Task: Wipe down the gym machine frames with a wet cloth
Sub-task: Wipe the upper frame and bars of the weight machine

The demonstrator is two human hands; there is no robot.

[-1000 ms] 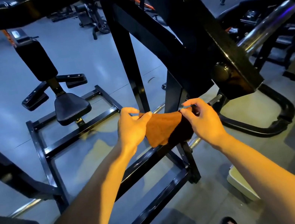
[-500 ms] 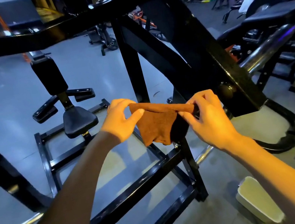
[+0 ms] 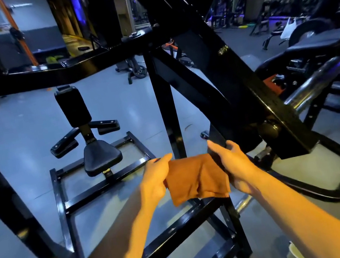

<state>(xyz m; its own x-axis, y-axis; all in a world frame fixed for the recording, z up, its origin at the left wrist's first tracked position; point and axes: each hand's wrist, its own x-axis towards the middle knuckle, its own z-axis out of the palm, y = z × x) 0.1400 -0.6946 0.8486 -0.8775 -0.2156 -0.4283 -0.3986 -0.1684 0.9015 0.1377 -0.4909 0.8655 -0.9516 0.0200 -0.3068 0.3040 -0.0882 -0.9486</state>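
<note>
Cloth held in both hands, in front of the frame.

Cloth: orange-brown, folded to a rough rectangle, creased down the middle, long axis running hand to hand, lower edge hanging free above the frame's base rail. Left hand pinches its left edge with curled fingers; right hand grips its right edge, thumb up. Cloth sits just before the frame's upright post, not touching it as far as can be told. Open floor left of the frame around the seat; right of the frame is crowded by a slanted beam, a chrome bar and a curved foot.
</note>
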